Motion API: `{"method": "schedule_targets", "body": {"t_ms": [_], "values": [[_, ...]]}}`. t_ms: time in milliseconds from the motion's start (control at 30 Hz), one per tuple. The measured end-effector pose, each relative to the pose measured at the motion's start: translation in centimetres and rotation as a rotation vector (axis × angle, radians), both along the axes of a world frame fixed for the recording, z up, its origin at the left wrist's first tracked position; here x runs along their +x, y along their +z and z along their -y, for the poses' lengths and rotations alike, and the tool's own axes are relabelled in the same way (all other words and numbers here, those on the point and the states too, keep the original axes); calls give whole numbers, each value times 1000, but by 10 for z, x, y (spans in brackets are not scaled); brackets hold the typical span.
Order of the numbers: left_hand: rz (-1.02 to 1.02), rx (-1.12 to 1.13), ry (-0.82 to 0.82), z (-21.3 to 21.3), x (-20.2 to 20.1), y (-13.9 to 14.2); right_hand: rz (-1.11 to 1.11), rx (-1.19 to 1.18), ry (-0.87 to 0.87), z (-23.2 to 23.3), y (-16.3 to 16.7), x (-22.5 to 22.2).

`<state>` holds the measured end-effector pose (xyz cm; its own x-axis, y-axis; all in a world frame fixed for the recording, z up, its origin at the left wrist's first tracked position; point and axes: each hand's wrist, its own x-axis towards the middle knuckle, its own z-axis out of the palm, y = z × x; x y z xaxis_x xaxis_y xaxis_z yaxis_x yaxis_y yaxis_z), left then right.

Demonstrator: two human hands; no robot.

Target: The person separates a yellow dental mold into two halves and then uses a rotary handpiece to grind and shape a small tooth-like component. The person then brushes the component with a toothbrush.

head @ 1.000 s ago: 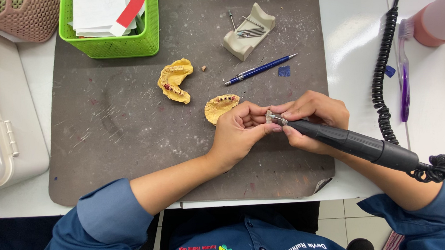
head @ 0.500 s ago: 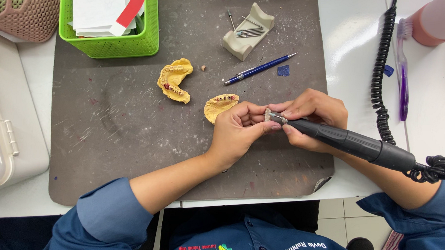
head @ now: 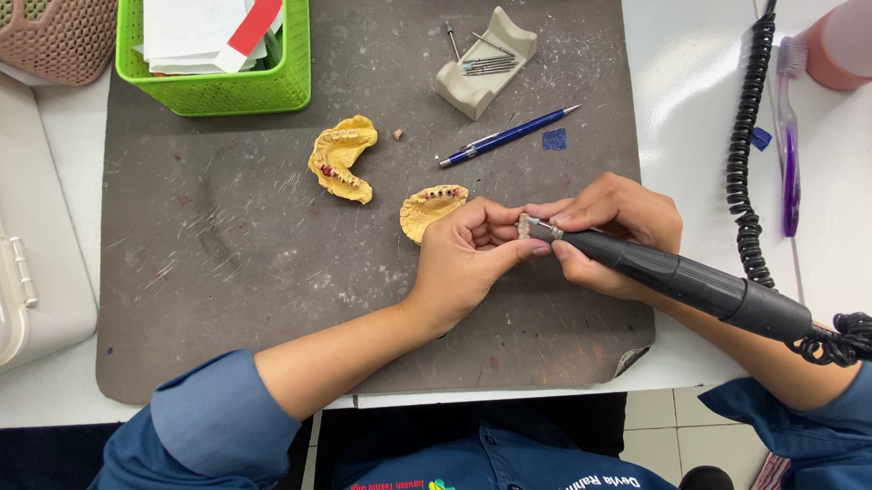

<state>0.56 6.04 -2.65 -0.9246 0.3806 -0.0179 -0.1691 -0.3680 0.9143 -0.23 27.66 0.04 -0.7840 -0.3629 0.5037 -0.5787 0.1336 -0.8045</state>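
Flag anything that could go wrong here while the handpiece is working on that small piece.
The left hand pinches the small pale piece right at the tip of the black handpiece held by the right hand; a slip could nick fingertips. The coiled cord could tug the tool. The yellow dental cast beside the knuckles could get knocked.

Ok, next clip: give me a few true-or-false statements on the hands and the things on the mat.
1. The right hand holds a dark handpiece. True.
2. The left hand lies flat on the mat. False: its fingers pinch a small piece at the handpiece tip.
3. Two yellow dental casts lie on the grey mat. True.
4. The blue pen sits in the green basket. False: it lies on the mat.
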Motion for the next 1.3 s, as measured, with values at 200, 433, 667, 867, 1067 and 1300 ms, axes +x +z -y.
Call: {"method": "schedule_targets", "body": {"t_ms": [200, 433, 667, 867, 1067, 1300], "values": [[-17, -39, 14, 1, 0, -2, 1, 29, -2, 1, -1, 1], [-32, -10, 27, -1, 1, -6, -19, 18, -15, 2, -4, -1], [5, -10, 7, 1, 1, -3, 28, -14, -18, 1, -3, 0], [94, 111, -44, 2, 0, 1, -2, -18, -1, 2, -3, 0], [139, 50, -77, 4, -2, -2, 23, 3, -2, 1, -2, 3], [125, 97, -69, 3, -2, -4, 21, 5, -10, 1, -3, 1]]}}
